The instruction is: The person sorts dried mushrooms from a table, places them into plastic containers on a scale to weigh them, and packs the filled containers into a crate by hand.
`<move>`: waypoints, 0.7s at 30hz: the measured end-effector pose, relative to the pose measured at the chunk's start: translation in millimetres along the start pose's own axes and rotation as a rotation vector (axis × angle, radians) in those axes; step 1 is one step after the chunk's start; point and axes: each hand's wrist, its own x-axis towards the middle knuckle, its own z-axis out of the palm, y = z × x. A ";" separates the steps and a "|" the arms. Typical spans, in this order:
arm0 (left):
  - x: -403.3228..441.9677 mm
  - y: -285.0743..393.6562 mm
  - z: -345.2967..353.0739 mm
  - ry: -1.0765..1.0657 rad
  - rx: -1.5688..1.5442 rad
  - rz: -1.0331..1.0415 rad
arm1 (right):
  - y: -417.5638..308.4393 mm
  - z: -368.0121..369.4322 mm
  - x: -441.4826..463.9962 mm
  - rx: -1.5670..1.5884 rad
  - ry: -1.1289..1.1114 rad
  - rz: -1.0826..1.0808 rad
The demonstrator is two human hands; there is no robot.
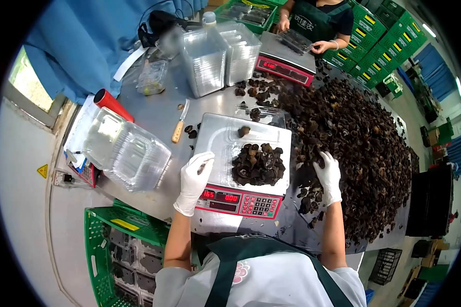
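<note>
My left hand, in a white glove, is at the left front edge of a digital scale. Its fingers are curled together, and a small dark spot shows between them. On the scale sits a clear plastic container, heaped with dark wood ear mushrooms toward the front. One mushroom lies apart at its back. My right hand, also gloved, rests at the left edge of a large mushroom pile, thumb and fingers apart. Nothing held shows in it.
Stacked clear boxes stand behind the scale. Container lids, a red cylinder and a wooden-handled knife lie left. Across the table, a co-worker holds a filled pack over another scale. A green crate stands below left.
</note>
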 end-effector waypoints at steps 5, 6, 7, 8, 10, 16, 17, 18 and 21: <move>10.8 0.3 -10.3 0.043 -0.024 0.004 | 50.9 32.4 -45.5 -0.268 -0.148 0.189; 16.1 0.8 -11.5 0.041 -0.001 0.030 | 53.4 34.6 -49.4 -0.262 -0.110 0.167; 20.7 -0.3 -11.8 0.029 -0.019 0.025 | 57.4 35.4 -52.2 -0.225 -0.101 0.153; 23.9 1.1 -12.0 0.028 -0.018 0.037 | 61.1 36.1 -55.7 -0.220 -0.090 0.158; 29.4 6.5 -10.4 0.023 -0.023 0.003 | 54.2 25.6 -53.5 -0.072 -0.045 0.172; 25.4 7.4 -9.3 0.039 -0.018 0.012 | 39.3 -0.8 -34.1 0.150 0.149 0.270; 23.7 6.1 -9.9 0.040 -0.024 0.006 | 40.0 -0.1 -28.8 0.187 0.148 0.263; 21.9 4.9 -10.1 0.039 -0.031 0.000 | 41.1 0.4 -24.2 0.223 0.147 0.259; 15.4 3.0 -18.0 0.031 -0.027 -0.026 | 14.5 -12.7 -11.5 0.449 0.197 0.281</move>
